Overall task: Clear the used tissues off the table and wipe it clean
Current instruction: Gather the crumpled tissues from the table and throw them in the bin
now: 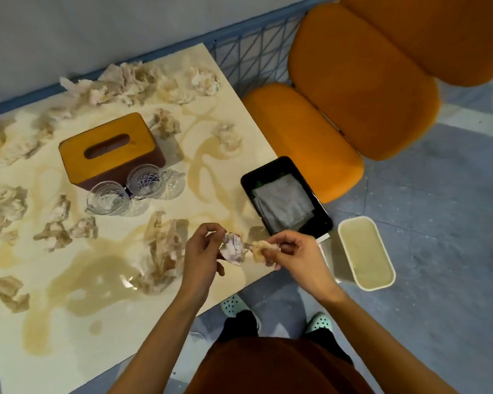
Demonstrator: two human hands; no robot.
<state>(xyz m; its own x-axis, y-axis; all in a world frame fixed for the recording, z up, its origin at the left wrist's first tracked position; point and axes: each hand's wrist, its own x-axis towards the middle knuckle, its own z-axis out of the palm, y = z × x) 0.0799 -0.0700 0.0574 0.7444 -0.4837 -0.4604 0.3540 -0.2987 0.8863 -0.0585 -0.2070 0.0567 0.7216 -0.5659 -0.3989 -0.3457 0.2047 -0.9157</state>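
Reaching both forearms forward, the person is gripping a crumpled tissue (233, 249) in the curled fingers of the left hand (202, 251), while the right hand (295, 255) is pinching a stained tissue (261, 249) just beside it. Both wads are hanging over the table's (111, 336) near right edge. The bin (365, 251) is standing on open floor just to the right.
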